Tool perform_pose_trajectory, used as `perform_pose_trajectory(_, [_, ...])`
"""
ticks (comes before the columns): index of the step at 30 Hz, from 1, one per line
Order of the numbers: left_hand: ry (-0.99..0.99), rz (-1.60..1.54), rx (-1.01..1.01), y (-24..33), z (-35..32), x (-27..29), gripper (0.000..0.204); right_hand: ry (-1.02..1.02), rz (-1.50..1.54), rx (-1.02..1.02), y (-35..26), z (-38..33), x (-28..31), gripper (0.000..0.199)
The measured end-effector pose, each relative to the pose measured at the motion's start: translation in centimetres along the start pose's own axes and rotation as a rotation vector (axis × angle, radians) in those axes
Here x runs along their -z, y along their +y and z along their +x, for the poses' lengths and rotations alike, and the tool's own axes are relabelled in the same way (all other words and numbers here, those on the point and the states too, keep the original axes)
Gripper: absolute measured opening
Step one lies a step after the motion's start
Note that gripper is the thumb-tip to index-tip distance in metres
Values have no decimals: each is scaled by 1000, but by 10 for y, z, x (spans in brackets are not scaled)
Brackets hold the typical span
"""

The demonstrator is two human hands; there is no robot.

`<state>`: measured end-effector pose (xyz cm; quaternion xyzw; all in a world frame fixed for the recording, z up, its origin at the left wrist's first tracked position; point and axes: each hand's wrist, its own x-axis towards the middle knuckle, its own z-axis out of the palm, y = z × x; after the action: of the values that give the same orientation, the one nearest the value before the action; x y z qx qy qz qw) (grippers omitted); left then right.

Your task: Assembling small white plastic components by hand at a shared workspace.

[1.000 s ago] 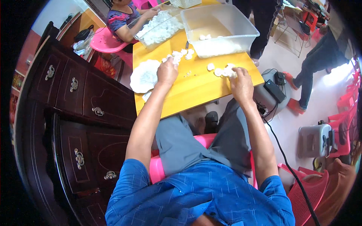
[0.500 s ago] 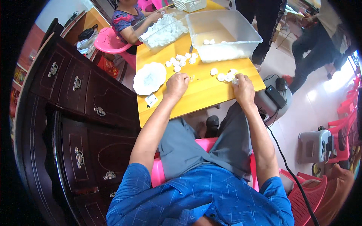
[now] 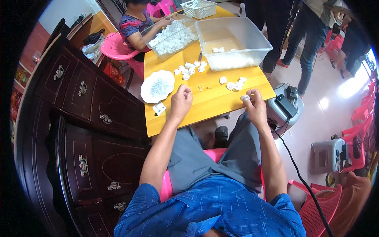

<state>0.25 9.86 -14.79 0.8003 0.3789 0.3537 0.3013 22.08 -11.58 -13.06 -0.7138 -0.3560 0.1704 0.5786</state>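
Note:
My right hand (image 3: 256, 108) is closed at the table's right front edge, pinching a small round white plastic piece (image 3: 245, 98) between thumb and fingers. Beyond it lies a small group of similar white pieces (image 3: 238, 85). My left hand (image 3: 181, 103) hovers over the table's left part with its fingers curled together; whatever they hold, if anything, is too small to make out. To its left sits a white scalloped plate (image 3: 147, 94) bearing tiny clear bits. Farther back, several more white pieces (image 3: 191, 71) are clustered. A few tiny bits (image 3: 200, 87) lie between my hands.
A large clear bin (image 3: 258, 53) with some white pieces stands at the back right. Beside it is a clear box (image 3: 160, 53) heaped with white pieces, where another person (image 3: 136, 29) reaches in. A small white card (image 3: 159, 108) lies by the plate. Dark drawers (image 3: 79, 118) flank the table's left.
My right hand has drawn back toward me from the white group, now with one piece in its fingers. The left hand has moved slightly back and left.

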Motion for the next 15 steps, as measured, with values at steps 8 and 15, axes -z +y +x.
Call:
perform_pose_trajectory(8, [-266,-548,253,35,-41,2,16,-296,491,-173,-7,-28,-19,9])
perform_pose_trajectory(15, [-318,-691,238,74,-59,-2,15,-286,598,-133,-4,-35,-28,13])
